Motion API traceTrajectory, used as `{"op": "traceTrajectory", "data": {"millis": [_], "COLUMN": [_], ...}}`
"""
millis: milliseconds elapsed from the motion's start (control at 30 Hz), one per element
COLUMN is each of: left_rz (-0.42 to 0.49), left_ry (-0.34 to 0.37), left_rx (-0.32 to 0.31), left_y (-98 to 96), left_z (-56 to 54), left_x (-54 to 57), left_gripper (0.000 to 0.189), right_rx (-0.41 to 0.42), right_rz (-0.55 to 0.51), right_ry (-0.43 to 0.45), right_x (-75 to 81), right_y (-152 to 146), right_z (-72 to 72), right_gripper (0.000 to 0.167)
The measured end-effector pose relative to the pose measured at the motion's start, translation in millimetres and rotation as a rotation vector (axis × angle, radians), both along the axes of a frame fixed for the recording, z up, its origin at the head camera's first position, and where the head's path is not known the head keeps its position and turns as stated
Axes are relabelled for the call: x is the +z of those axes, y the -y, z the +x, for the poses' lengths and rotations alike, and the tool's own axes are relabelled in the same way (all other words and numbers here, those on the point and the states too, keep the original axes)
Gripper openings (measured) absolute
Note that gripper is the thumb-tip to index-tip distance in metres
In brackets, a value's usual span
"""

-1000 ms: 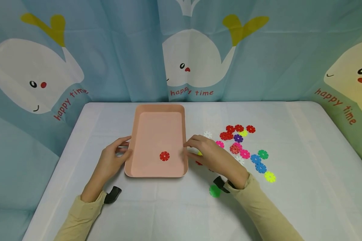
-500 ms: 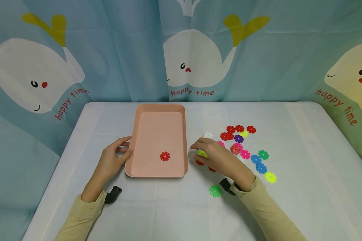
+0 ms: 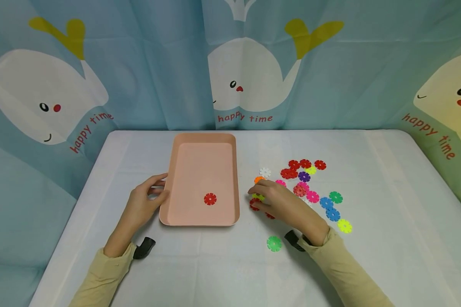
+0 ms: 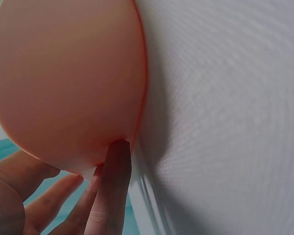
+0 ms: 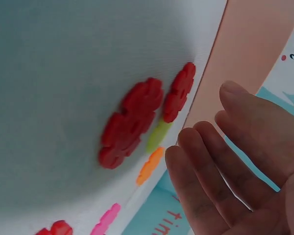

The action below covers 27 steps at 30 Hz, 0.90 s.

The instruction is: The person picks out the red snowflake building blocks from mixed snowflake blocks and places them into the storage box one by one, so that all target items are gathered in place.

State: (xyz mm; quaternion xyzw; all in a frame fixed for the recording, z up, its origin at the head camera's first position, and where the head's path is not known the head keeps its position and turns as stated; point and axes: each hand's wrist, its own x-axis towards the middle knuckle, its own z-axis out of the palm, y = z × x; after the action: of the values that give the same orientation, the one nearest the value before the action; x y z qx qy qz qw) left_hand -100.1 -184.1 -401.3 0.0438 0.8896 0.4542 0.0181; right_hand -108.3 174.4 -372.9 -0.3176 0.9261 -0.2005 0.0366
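My left hand rests its fingertips against the outer left side of a pink tray. In the left wrist view, its fairly straight fingers touch the tray wall. One red snowflake disc lies in the tray. Right of the tray, my right hand hovers over loose discs, thumb and fingers apart. Beneath it are a red disc, a yellow disc and an orange disc, partly covered. In the right wrist view, two red discs lie apart from the right fingers.
Several more discs spread rightward: red discs, a purple disc, pink discs, blue discs and a yellow disc. A green disc lies nearer the front. A whale-print curtain surrounds the white table.
My right hand has drawn back from the tray's right edge, rightward over the discs, uncovering yellow, red and orange ones. The left hand and tray have stayed put.
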Motion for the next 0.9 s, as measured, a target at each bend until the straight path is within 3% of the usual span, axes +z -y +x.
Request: {"op": "traceTrajectory", "data": {"millis": [900], "left_rz": [-0.001], "left_ry": [-0.006], "left_rx": [0.003], "left_y": [-0.7], "left_z": [0.0], "left_x": [0.4], "left_gripper": [0.048], "right_rx": [-0.003], "right_rz": [0.026], "right_ry": [0.096], "right_x": [-7.6], "right_y": [-3.9], "right_z": [-5.9], "right_gripper": [0.03]}}
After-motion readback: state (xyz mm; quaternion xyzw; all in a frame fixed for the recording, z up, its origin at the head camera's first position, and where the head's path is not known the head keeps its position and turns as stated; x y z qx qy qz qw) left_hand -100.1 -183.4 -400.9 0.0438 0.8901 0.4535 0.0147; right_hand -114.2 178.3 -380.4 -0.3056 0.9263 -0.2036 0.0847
